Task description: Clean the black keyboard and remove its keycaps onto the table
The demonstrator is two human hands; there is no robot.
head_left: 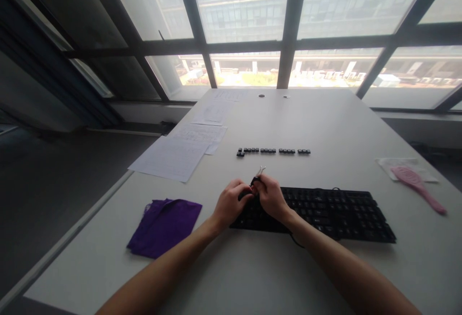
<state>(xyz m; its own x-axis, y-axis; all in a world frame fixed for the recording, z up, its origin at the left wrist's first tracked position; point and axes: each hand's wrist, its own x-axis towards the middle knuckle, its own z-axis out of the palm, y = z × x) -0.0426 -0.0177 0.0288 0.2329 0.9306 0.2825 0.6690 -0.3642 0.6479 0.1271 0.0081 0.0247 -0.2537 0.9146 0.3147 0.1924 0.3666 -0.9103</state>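
Over the left end of a black keyboard, my two hands meet close together. My right hand is closed around a small tool that looks like a keycap puller, with a dark body and two thin silver wire prongs pointing away from me. Pressed against it, my left hand has its fingers pinched together at the tool's near end. Whatever lies between the left fingertips is hidden. Beyond the hands, several loose black keycaps lie in a row, with a few more set just below its left end.
A folded purple cloth lies left of my left forearm. Printed papers spread along the table's left edge. At the right, a pink hairbrush rests partly on a white packet. Windows stand behind the white table.
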